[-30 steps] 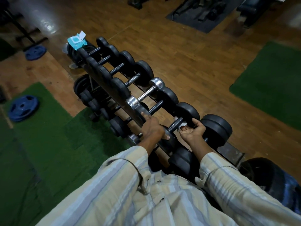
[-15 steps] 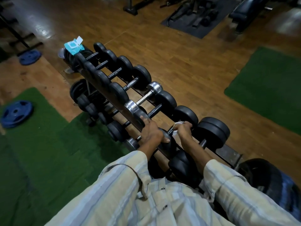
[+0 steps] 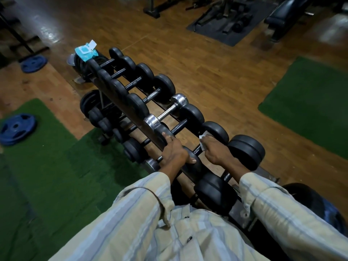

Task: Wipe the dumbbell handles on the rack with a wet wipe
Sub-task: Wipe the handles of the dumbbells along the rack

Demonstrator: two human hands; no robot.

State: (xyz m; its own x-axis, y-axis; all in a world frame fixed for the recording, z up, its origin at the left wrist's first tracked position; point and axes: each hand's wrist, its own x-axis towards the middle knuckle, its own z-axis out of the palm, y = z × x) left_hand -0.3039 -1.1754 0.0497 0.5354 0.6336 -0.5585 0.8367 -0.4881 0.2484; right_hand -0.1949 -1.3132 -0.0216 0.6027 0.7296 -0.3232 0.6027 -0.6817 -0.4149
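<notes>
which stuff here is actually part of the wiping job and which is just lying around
Part of the job:
- wet wipe held in the right hand
- dumbbells on the rack
- left hand resting on the rack
- wipes pack

Just lying about:
- blue weight plates
- green mats
- bench

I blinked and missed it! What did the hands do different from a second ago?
The right hand turned over and closed around the dumbbell handle with the white wipe. The left hand stayed resting on the rack's dumbbell ends; the wipe packet stayed put.
</notes>
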